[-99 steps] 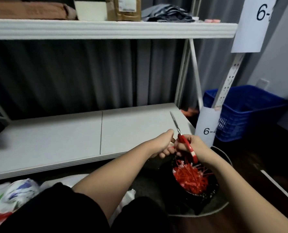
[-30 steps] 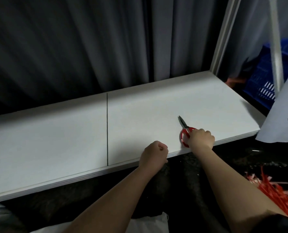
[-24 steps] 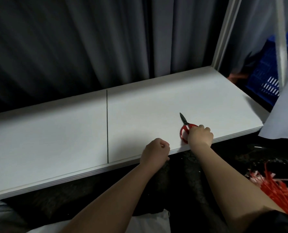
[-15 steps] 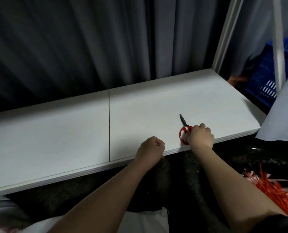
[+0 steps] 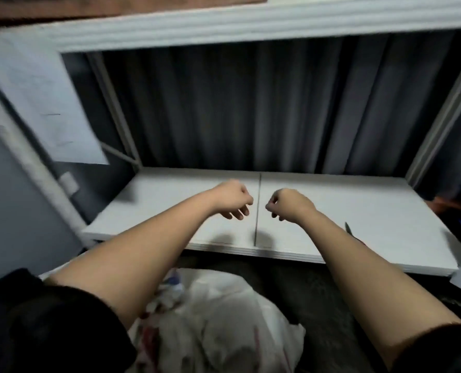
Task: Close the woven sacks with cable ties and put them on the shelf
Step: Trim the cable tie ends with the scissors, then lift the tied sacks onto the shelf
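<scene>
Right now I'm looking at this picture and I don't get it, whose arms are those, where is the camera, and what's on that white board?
No machine here: these are a person's two bare arms. The camera sits on the person's head and looks forward and down, so you see what they see.

The left hand and right hand hang over the lower white shelf, side by side and apart, fingers loosely curled. Neither holds anything.

On the shelf, only the dark tip of the scissors shows, near the front edge; the right forearm hides the rest. An upper shelf runs across the top, with a grey curtain behind.

Below the arms, in front of the shelf, lies a white woven sack. The picture is too blurred to tell whether it is tied shut.
</scene>
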The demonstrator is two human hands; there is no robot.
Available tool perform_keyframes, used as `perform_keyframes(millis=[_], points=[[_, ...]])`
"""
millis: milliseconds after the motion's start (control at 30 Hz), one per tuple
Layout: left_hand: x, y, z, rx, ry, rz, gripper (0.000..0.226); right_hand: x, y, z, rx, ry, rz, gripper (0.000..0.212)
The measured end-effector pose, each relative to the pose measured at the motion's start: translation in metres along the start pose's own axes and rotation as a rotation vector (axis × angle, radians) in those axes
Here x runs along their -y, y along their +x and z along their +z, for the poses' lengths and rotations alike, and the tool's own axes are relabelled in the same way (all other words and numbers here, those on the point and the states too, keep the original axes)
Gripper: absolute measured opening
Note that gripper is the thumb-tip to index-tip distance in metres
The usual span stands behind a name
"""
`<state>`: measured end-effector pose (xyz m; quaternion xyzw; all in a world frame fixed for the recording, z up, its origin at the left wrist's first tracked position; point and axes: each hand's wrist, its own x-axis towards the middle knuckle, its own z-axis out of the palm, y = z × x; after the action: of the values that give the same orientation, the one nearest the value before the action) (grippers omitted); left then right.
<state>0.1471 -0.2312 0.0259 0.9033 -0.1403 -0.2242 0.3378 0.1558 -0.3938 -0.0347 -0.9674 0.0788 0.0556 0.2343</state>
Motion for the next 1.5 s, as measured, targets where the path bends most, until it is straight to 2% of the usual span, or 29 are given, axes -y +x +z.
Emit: perform_keyframes(millis=[200,233,300,367,400,467,533,633,700,767,833,900,933,967,1000,1067,1200,1300,1367,1433,1500], points=[[0.069,-0.121,-0.077,-0.283,-0.048,-0.072,0.013,0.141,-0.064,0.029,0.11,-0.093,-0.275,0.016],[0.084,-0.136,-0.082,-0.321,-0.05,-0.09,0.013,0.159,-0.073,0.036,0.174,-0.08,-0.294,0.015],[0.115,-0.158,-0.083,-0.369,0.0,-0.118,0.014,0.184,-0.089,0.049,0.434,-0.018,-0.255,0.021],[0.148,-0.176,-0.078,-0.358,0.1,-0.176,0.016,0.198,-0.104,0.059,0.738,0.019,-0.171,0.049],[0.163,-0.185,-0.073,-0.315,0.136,-0.221,0.023,0.198,-0.11,0.064,0.835,0.039,-0.152,0.066],[0.192,-0.199,-0.056,-0.16,0.191,-0.292,0.049,0.189,-0.114,0.073,0.914,0.132,-0.175,0.095],[0.217,-0.21,-0.035,-0.004,0.205,-0.334,0.074,0.173,-0.118,0.081,0.845,0.328,-0.234,0.106],[0.245,-0.217,0.0,0.101,0.106,-0.388,0.09,0.137,-0.125,0.096,0.644,0.736,-0.248,0.101],[0.256,-0.216,0.021,0.112,0.026,-0.426,0.101,0.11,-0.133,0.104,0.742,0.685,-0.219,0.109],[0.263,-0.213,0.04,0.062,-0.025,-0.415,0.12,0.093,-0.141,0.114,0.873,0.458,-0.149,0.119],[0.266,-0.207,0.052,0.009,-0.053,-0.433,0.133,0.084,-0.143,0.132,0.873,0.398,-0.123,0.115],[0.266,-0.2,0.06,-0.025,-0.157,-0.444,0.126,0.087,-0.144,0.152,0.756,0.374,-0.111,0.108],[0.259,-0.201,0.063,-0.021,-0.261,-0.428,0.119,0.088,-0.145,0.164,0.693,0.357,-0.097,0.115],[0.255,-0.199,0.067,-0.008,-0.347,-0.393,0.108,0.088,-0.144,0.175,0.649,0.363,-0.107,0.122],[0.248,-0.198,0.069,-0.009,-0.389,-0.352,0.09,0.09,-0.143,0.182,0.619,0.414,-0.131,0.119],[0.243,-0.193,0.07,-0.118,-0.424,-0.272,0.051,0.099,-0.145,0.187,0.569,0.53,-0.188,0.09],[0.229,-0.191,0.061,-0.229,-0.482,-0.246,0.026,0.116,-0.152,0.167,0.506,0.532,-0.272,0.055],[0.215,-0.184,0.05,-0.283,-0.476,-0.147,0.014,0.126,-0.148,0.151,0.282,0.369,-0.286,0.039],[0.206,-0.178,0.038,-0.308,-0.484,-0.101,0.013,0.128,-0.146,0.139,0.144,0.344,-0.256,0.045],[0.201,-0.177,0.025,-0.268,-0.411,-0.047,0.017,0.127,-0.145,0.123,0.071,0.366,-0.238,0.056],[0.198,-0.183,0.011,-0.174,-0.395,-0.011,0.028,0.125,-0.146,0.103,0.018,0.391,-0.242,0.057]])
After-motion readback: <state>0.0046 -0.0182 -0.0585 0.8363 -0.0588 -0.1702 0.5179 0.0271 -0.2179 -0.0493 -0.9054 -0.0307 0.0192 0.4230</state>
